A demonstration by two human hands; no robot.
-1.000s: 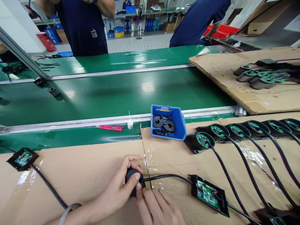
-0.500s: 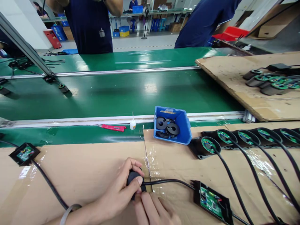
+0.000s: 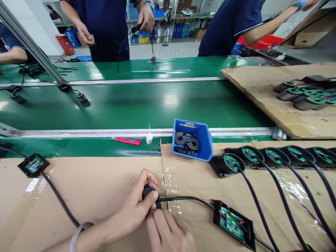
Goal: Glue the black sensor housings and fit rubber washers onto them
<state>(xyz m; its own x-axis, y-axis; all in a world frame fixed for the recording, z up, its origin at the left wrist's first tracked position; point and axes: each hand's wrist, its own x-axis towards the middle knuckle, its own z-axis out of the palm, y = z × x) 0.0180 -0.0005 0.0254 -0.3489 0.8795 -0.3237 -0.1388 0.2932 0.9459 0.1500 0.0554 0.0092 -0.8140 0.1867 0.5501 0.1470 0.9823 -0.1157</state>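
Note:
My left hand (image 3: 140, 203) is wrapped round a black round housing (image 3: 147, 191) on the cardboard, its thumb pressed on top. Closed in against the near side of the same housing is my right hand (image 3: 170, 231), its fingertips partly hidden. A black cable (image 3: 181, 198) runs from the housing to an open black case (image 3: 233, 224) with a green circuit board, right of my hands. Much of the housing is covered by my fingers.
Ahead stands a blue bin (image 3: 206, 143) with black discs; a small white bottle (image 3: 149, 137) and a red cutter (image 3: 128, 141) lie left of it. Black cylinders (image 3: 231, 164) with cables line the right. Another open case (image 3: 34, 164) lies left. Co-workers stand across the green belt (image 3: 131, 105).
Both my hands stay on the housing, with only a slight shift in view. Across the belt, a co-worker's hand now dangles a cabled part, and another co-worker's arm reaches out right.

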